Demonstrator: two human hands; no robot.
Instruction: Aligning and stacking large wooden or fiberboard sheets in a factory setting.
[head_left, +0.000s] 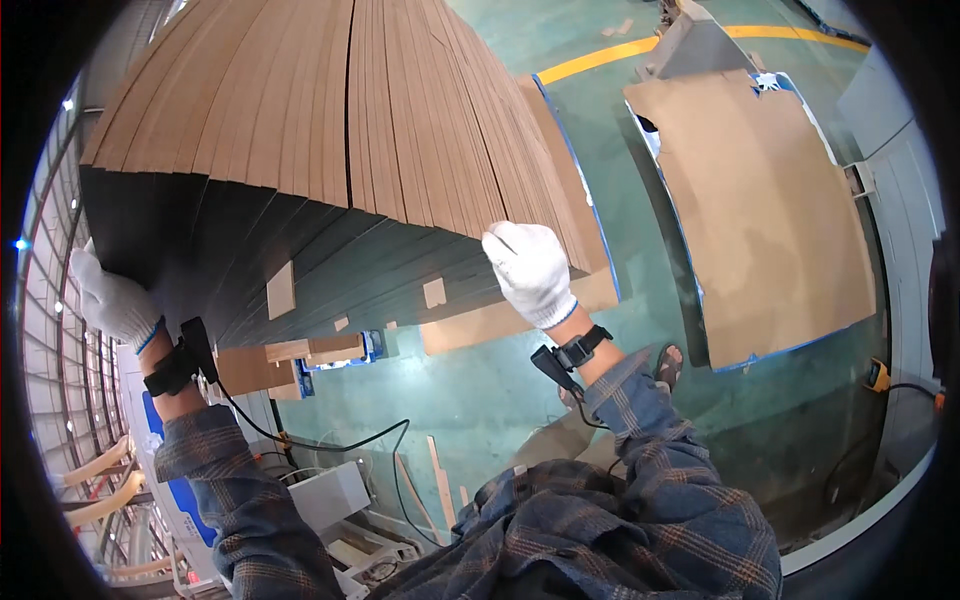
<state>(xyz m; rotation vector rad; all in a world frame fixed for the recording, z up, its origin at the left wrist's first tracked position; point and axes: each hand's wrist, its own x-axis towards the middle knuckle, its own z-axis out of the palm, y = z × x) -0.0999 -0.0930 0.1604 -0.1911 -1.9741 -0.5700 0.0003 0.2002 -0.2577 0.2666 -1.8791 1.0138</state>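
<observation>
Tipping boards (310,150) over near edge of base (465,328) possible if pull uneven; left hand (112,297), right hand (530,270) apart, clamping on boards unclear

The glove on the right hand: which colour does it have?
The glove is white, blue-edged at the wrist, best seen in the head view.

The single view looked down from head height, through the left of two fisheye cameras worn side by side. It faced forward and steeply downward, close enough that the plaid sleeves (665,445) reached up from the lower edge and the hands (530,275) sat near mid-height. The stack of boards (290,110) loomed nearby at upper left, the floor (480,380) farther below; straight edges bowed toward the view's rim.
</observation>
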